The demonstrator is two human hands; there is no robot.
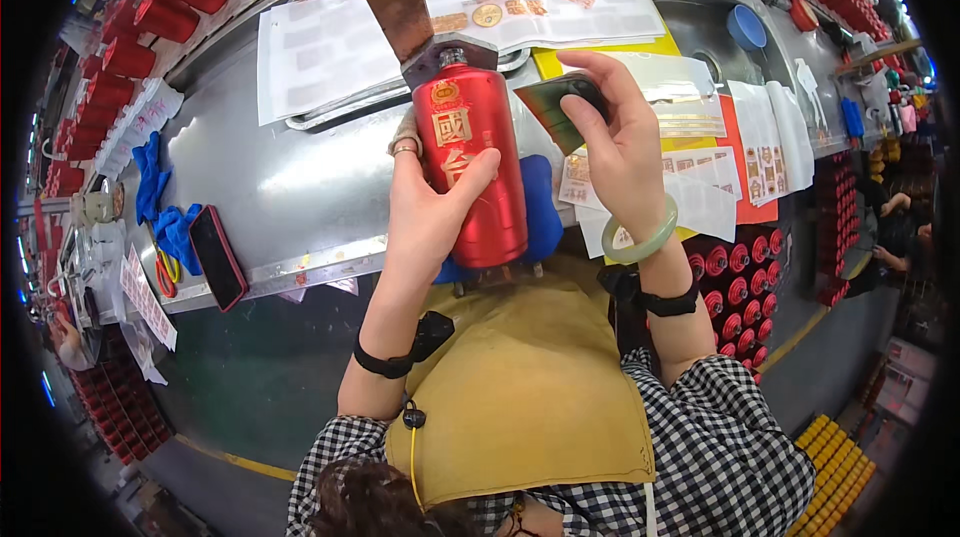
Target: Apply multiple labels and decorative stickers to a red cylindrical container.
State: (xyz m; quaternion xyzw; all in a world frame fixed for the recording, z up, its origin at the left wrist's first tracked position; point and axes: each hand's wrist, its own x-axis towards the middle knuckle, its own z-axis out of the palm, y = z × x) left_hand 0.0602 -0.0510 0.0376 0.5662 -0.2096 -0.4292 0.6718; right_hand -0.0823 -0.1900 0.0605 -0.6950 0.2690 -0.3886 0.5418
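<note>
Currently two hands (430, 205) (625, 149) — one bottle (500, 199), one flat tool (552, 109).

I see a shiny red bottle (497, 199), gold-lettered, neck at the top of my view, a flat dark green piece (552, 109) beside it.

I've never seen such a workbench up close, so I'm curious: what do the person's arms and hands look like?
The left hand has a ring and what looks like pale finger wrapping. The right hand, ungloved, has a pale green bangle. Black straps with dark modules circle both forearms; black-and-white checked sleeves end near the elbows.
</note>
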